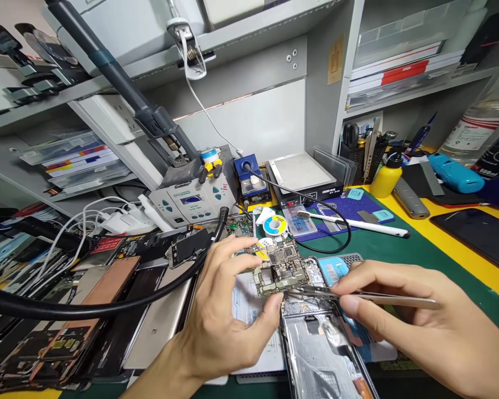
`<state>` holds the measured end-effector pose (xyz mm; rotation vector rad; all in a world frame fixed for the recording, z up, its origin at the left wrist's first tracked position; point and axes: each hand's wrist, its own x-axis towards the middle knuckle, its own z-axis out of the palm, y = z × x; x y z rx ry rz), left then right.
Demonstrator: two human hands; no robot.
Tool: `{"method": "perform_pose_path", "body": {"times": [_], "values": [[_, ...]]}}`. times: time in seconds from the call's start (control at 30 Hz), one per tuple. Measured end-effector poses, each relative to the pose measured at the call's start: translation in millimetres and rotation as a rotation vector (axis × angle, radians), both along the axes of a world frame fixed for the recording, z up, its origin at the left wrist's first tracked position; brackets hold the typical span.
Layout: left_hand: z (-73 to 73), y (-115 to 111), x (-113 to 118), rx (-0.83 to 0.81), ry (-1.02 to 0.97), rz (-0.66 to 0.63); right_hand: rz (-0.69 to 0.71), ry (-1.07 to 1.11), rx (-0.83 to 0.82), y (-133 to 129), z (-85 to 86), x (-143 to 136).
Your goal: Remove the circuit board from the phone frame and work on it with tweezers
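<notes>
Centre frame: circuit board (289, 274) is pinched by left hand (227, 310); its components (283, 254) could be chipped should tweezers (385, 299), held in right hand (416, 313) near its lower edge, slip.

A grey station with a small display (191, 200) stands at the back, beside a small blue unit (246, 178). Right of these sits a flat device with a pale top (301, 173). A white-handled brush (357, 224) lies near a yellow-and-blue reel (268, 226). A yellow bottle (386, 180) stands upright farther right, and a dark phone (478, 235) lies on a yellow surface (418, 228). At left, a thick black hose (108, 312) passes over rows of phone parts (160, 318).
</notes>
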<state>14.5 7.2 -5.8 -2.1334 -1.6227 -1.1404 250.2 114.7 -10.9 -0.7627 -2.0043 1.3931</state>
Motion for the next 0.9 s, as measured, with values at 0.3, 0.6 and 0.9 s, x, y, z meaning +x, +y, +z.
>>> {"method": "perform_pose_path", "body": {"times": [0.3,0.6,0.9], "values": [[13.9,-1,0,-0.383,-1.29,-0.403,-0.072,0.029,0.002,-1,-6.7,0],[24.2,8,-7,-0.548,-1.856,-0.623,-0.098,0.029,0.012,-1,-20.1,2],[22.4,6,-8,-0.562,-1.843,-0.68,-0.143,-0.003,0.091,0,-23.9,-2]]}}
